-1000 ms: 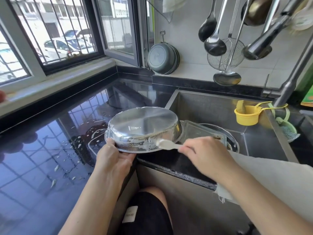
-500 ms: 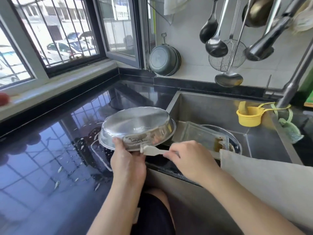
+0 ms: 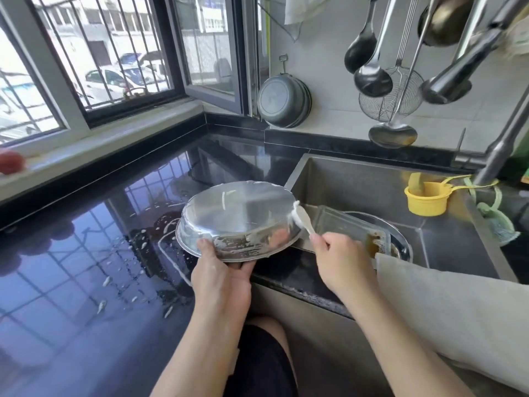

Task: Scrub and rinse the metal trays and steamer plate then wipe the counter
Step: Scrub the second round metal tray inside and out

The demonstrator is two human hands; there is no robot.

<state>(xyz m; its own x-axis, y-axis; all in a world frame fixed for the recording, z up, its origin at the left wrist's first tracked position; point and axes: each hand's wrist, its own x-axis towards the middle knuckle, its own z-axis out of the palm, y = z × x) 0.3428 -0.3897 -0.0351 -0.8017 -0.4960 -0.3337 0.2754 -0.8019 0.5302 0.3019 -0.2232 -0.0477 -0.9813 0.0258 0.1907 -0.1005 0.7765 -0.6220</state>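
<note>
Head-worn camera looks forward and down, close over counter (image 3: pixel 86 282) and sink (image 3: pixel 357 190).

You had open surface (image 3: pixel 86 282) left of the tray (image 3: pixel 237 216); ladles (image 3: pixel 372 67) and faucet (image 3: pixel 469 61) crowded above the sink (image 3: pixel 357 181).

We see a shiny metal tray (image 3: pixel 237 216) streaked with white foam, a pale plastic brush (image 3: pixel 303 219), a glossy black stone counter (image 3: pixel 86 267) flecked with suds, a matt grey steel sink (image 3: pixel 357 187), and a yellow plastic cup (image 3: pixel 426 200).
</note>
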